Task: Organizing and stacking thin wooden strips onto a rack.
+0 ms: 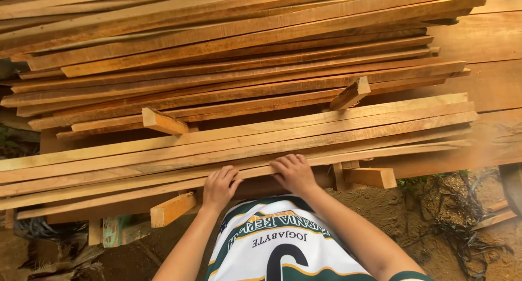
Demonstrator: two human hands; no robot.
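A: Where are the hands?
B: Both on the nearest long plank (136,191) at the front of the timber stack (234,69). Left hand (220,187) w/ fingers curled over the plank's near edge, gripping it. Right hand (295,173) just beside, fingers bent on top of the same plank, pressing or holding; can't tell which.
A: Anything else?
B: Short spacer blocks (163,121) stick out btw layers. Dirt ground (435,243) below, person in white-green jersey (277,243).

Both hands, left (219,186) and right (294,173), reach forward, palms down, fingers curled
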